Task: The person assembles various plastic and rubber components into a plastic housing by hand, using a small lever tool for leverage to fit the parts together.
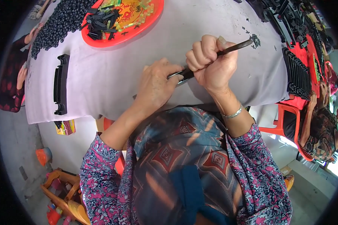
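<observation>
My right hand (215, 63) is closed in a fist around a dark, slim tool (238, 46). The tool's tapered end sticks out past the thumb to the upper right; its exact kind I cannot make out. My left hand (156, 84) pinches a long black plastic piece (184, 76) between thumb and fingers, mostly hidden under the palm. Between the two hands the tool's lower end meets this piece. To the left, a black bar-shaped plastic part (61, 84) with wider ends lies on the pale tablecloth (101, 80).
A red tray (108, 44) holds black strips and yellow-green clear pieces. Beside it is a heap of black beads (62, 26). Small black bits (255, 40) lie at the right, near stacked black parts (298, 73). People sit at both sides; a red chair (279, 120) stands right.
</observation>
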`<state>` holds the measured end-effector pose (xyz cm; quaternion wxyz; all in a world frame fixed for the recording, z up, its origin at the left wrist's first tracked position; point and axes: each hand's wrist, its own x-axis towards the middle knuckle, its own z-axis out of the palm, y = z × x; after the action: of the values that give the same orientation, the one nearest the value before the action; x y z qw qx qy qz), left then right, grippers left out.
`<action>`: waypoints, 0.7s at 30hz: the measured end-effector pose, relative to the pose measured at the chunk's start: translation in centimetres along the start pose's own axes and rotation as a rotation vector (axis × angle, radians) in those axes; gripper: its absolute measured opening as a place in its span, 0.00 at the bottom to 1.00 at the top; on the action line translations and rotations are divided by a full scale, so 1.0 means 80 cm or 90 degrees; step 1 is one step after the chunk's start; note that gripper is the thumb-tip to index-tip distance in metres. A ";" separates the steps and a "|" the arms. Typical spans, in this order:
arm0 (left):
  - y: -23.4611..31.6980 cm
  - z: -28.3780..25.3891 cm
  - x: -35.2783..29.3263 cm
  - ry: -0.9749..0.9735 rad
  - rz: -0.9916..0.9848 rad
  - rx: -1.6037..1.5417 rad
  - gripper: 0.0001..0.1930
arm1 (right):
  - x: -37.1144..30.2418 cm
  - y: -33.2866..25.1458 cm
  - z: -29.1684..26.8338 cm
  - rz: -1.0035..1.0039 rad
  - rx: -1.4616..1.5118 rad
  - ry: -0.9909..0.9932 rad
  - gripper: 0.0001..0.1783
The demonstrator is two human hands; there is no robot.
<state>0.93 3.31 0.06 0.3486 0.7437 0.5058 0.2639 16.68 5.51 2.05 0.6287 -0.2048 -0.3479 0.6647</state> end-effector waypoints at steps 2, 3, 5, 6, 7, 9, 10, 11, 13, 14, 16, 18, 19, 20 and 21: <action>-0.002 0.000 0.000 0.003 0.006 -0.012 0.10 | -0.002 -0.001 0.001 0.004 -0.004 -0.006 0.26; -0.003 0.001 0.001 0.004 0.004 -0.012 0.10 | -0.001 -0.001 0.000 0.007 -0.008 -0.012 0.26; -0.003 0.001 0.001 -0.006 0.006 -0.016 0.10 | 0.000 -0.001 0.001 0.010 -0.007 -0.010 0.26; -0.003 0.001 0.001 -0.007 0.005 -0.016 0.10 | 0.000 -0.001 0.001 0.012 -0.006 -0.008 0.26; -0.002 0.000 0.001 0.000 0.009 -0.016 0.10 | 0.000 -0.001 0.001 0.013 -0.005 -0.008 0.26; -0.002 -0.001 0.001 0.006 0.011 -0.015 0.10 | -0.001 -0.002 0.000 0.020 -0.070 -0.058 0.29; -0.001 0.000 0.001 0.003 0.009 -0.017 0.10 | 0.000 -0.003 0.000 0.019 -0.071 -0.056 0.29; 0.000 0.001 0.002 0.000 0.006 -0.018 0.10 | 0.001 -0.004 0.001 0.026 -0.073 -0.040 0.28; -0.003 0.003 0.002 0.005 0.010 -0.018 0.10 | 0.002 -0.002 0.003 0.034 -0.075 -0.024 0.28; -0.004 0.003 0.002 0.013 0.012 -0.018 0.10 | 0.002 -0.001 0.004 0.029 -0.049 0.007 0.28; -0.002 0.003 0.002 0.013 0.009 -0.014 0.11 | 0.002 0.000 0.000 0.024 -0.024 0.038 0.28; -0.002 0.003 0.003 0.013 0.008 -0.010 0.11 | 0.003 0.000 -0.006 0.011 -0.037 -0.017 0.28; -0.002 0.003 0.003 0.013 0.006 -0.013 0.11 | 0.003 0.000 -0.007 0.010 -0.038 -0.017 0.28; -0.002 0.002 0.002 0.012 0.005 -0.015 0.11 | 0.003 0.000 -0.007 0.010 -0.024 0.006 0.27; 0.000 0.002 0.002 0.012 0.005 -0.016 0.11 | 0.003 0.000 -0.008 0.009 -0.010 0.030 0.27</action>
<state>1.09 3.39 0.00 0.3519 0.7390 0.5025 0.2783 17.12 5.88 1.69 0.6304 -0.2278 -0.3366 0.6614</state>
